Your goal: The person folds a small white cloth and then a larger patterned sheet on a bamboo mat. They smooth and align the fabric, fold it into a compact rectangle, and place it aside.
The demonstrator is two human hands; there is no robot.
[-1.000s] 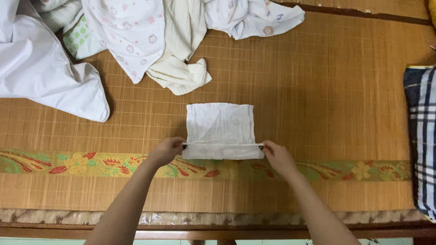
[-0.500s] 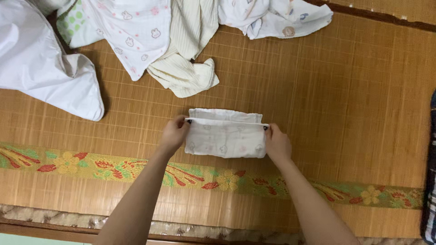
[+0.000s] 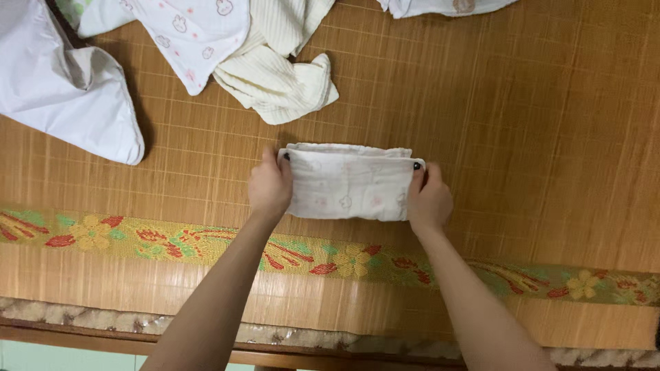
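Two hands sit at either end of a small folded white cloth (image 3: 350, 182) in the middle of the frame, flat on the woven bamboo mat (image 3: 522, 124). Starting upper left: a white pillowcase-like sheet (image 3: 62, 89) lies crumpled, then a white garment with a pink rabbit print (image 3: 189, 34), then a cream ribbed cloth (image 3: 275, 75) bunched just above the fold. Now the left hand (image 3: 270, 185), fingers closed, pinching the cloth's left edge at the top corner. Across to the right hand (image 3: 430, 199), pinching the right edge the same way. That fabric looks thin, soft and light, apt to flop, so the corners seem the sensible grip. Below runs a floral woven border (image 3: 124, 237).
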